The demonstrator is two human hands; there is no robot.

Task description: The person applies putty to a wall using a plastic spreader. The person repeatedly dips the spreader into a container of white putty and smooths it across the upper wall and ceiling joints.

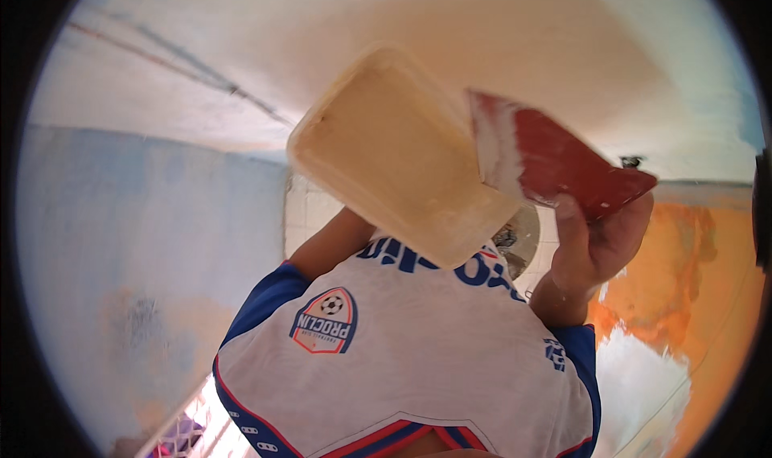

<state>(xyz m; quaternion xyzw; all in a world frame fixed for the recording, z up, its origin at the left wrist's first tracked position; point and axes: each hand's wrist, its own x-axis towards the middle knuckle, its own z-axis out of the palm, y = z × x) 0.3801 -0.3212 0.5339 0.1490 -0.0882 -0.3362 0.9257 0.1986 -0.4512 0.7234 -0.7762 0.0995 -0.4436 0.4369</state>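
My right hand (601,245) is closed on a red plastic putty spreader (559,156). White putty coats the spreader's left edge. A beige rectangular plastic tub (386,152) is held up in front of my body, tilted, left of the spreader. The spreader's lower left corner overlaps the tub's right side in this view; whether they touch I cannot tell. My left forearm (334,242) reaches behind the tub and appears to support it. The left fingers are hidden by it.
A pale plastered surface (209,24) with a brownish area spans the top, crossed by a dark line (233,90). A patchy blue wall (137,233) stands left, an orange and white one (675,249) right. White tiles (318,210) and a round grey object (524,237) show behind the tub.
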